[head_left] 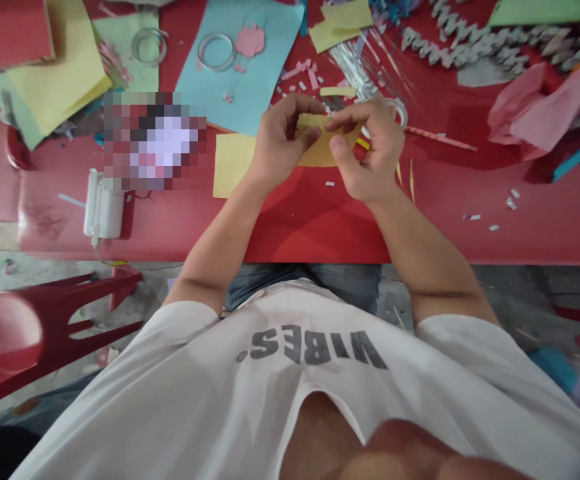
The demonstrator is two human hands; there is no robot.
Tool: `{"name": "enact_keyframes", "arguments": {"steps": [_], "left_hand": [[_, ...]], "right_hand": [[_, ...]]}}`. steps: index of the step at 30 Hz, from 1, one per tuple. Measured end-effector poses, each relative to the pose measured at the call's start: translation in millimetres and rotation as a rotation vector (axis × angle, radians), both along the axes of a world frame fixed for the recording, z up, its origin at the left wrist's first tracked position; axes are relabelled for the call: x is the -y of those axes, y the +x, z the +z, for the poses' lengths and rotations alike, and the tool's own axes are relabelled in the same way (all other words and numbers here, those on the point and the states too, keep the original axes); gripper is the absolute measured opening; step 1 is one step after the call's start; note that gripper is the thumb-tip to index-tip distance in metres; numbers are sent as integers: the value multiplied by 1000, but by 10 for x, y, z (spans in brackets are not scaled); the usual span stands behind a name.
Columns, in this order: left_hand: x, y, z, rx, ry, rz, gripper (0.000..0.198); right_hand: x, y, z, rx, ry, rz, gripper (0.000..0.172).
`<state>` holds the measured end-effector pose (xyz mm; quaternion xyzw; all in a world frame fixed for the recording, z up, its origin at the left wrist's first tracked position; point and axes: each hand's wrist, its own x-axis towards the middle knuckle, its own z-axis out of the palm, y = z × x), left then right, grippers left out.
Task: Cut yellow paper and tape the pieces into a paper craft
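Note:
My left hand [283, 143] and my right hand [373, 150] both pinch a small piece of yellow paper [320, 152] above the red table [315, 227], and its middle is partly hidden by my fingers. A flat yellow paper sheet [233, 165] lies just left of my left hand. Behind my right hand sits a clear tape roll [397, 111], partly covered by my fingers. A narrow yellow paper strip [337, 91] lies just beyond my fingertips.
Paper scraps dot the red table. Farther back lie a blue sheet [240, 67] with a tape roll [216, 52], a grey paper chain [470, 43] and crumpled pink paper [535, 107]. A white plastic device [103, 205] stands at left. A red chair [55, 320] stands on the floor.

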<state>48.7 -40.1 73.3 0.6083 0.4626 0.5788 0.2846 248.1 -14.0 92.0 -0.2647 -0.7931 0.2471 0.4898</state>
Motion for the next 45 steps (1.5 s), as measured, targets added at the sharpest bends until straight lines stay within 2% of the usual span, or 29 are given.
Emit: {"name": "enact_keyframes", "arguments": {"steps": [6,11,17,21,28,35,41,45], "left_hand": [[135,109,225,2,164,3,25],[228,115,342,-132,174,-33,9],[186,118,301,-91,269,-47,13],[171,138,291,-94,224,-4,14],[158,136,317,-3,243,-63,24],[168,140,271,-88,148,21,32],[116,129,220,-60,171,-14,32],[119,147,225,-27,223,-25,30]], "right_hand": [[-85,-11,-59,-57,-27,21,52],[-74,4,-23,-58,-13,-11,51],[18,12,46,47,-15,-115,53],[23,-12,74,79,-50,-119,47],[57,-30,156,146,34,-178,45],[15,-17,71,67,-58,-111,48],[-54,2,-50,-28,-23,-52,49],[-61,2,-56,-27,-38,-25,52]]}}
